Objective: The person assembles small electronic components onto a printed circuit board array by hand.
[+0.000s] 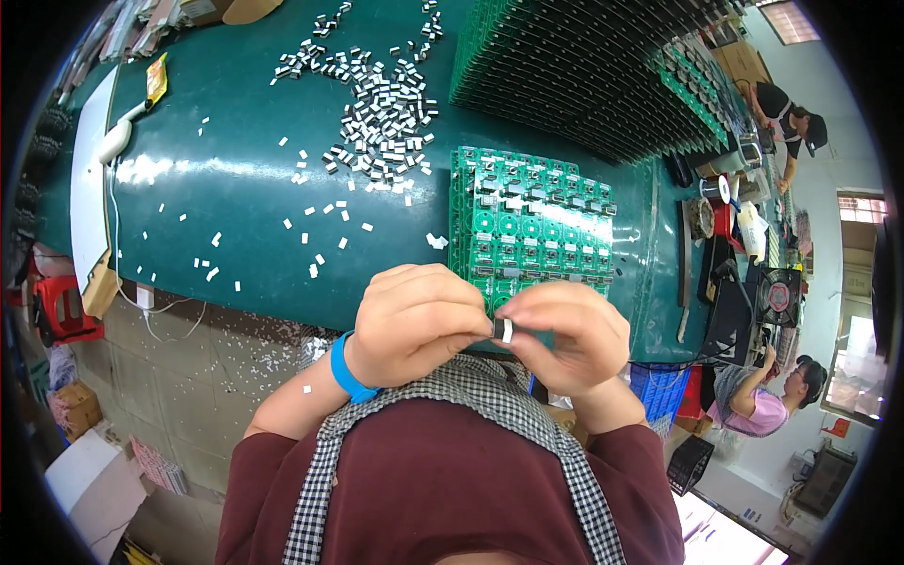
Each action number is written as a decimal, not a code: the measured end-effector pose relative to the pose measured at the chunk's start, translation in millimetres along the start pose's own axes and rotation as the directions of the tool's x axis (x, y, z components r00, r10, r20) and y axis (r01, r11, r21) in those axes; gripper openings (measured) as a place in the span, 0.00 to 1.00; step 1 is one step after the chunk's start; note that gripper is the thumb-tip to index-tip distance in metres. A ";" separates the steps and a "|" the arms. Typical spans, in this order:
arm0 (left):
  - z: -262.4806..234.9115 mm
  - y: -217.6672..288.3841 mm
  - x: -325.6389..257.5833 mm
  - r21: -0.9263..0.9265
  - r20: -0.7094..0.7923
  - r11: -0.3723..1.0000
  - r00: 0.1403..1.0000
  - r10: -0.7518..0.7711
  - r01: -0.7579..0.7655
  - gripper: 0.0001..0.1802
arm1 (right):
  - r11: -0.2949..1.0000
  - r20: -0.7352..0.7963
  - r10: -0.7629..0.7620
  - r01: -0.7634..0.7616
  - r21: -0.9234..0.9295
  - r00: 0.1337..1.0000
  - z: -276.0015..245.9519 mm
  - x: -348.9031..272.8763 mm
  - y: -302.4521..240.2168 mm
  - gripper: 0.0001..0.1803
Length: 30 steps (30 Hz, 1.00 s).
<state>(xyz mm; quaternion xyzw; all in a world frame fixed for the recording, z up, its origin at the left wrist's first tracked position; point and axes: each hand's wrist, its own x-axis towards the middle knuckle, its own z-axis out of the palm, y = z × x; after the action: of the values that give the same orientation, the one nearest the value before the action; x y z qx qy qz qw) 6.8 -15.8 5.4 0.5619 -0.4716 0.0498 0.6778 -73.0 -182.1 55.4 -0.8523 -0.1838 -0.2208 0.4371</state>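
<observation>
Green worktop (254, 217) spreads ahead of both hands, in a busy workroom that I see at its side. At the centre, the left hand (414, 315) and the right hand (570, 330) meet, and between their fingertips is one small black-and-white part (505, 330). As I can judge, the left fingertips pinch its dark end, while the right thumb and forefinger grip around its white side; how firmly each one presses, I cannot tell. Its longer side seems to run crosswise, from one hand toward the other, though it is too small to be certain. Both hands are thus equally near to it. Directly beyond the fingers, and partly hidden by them, lies a stack of green circuit boards (532, 226), reaching forward and a little toward the right hand's side; the part is at its near edge, on the person's side. Farther ahead of the left hand is a loose heap of similar parts (386, 118), and white paper bits (320, 259) are scattered nearer, left of this heap. Beyond the boards, ahead and to the right, rises a tall stack of boards (565, 71). Farther right of the right hand, one co-worker (753, 410) sits.
</observation>
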 end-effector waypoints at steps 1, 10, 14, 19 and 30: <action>-0.3 1.2 -0.7 0.004 0.001 1.000 1.000 0.009 -0.009 0.11 | 1.000 -0.042 -0.008 0.009 0.008 0.999 1.0 -2.7 1.0 0.13; 0.1 1.7 -1.9 0.222 -0.014 0.972 0.997 0.077 -0.072 0.17 | 0.991 -0.021 -0.044 0.041 -0.128 0.999 1.4 -4.1 0.9 0.13; 1.0 0.9 -6.6 0.302 -0.060 0.951 0.994 0.091 -0.069 0.14 | 0.989 -0.026 -0.065 0.060 -0.137 0.998 4.2 -4.1 3.0 0.13; 1.4 -2.4 -4.3 0.231 0.017 0.972 0.999 0.035 -0.038 0.10 | 0.989 0.032 0.149 -0.148 -0.025 0.988 -6.8 -1.5 1.5 0.11; -51.5 -78.2 -17.4 0.871 -0.239 0.328 0.900 -0.364 0.365 0.17 | 0.852 0.054 0.175 -0.124 -0.509 0.983 -41.2 30.9 51.5 0.08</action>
<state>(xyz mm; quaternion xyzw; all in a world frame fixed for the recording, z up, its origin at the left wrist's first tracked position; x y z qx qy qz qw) 74.0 5.4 -58.6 0.9258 -0.2319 0.1412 0.2632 -30.0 -240.8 59.2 -0.9582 -0.0741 -0.1843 0.2058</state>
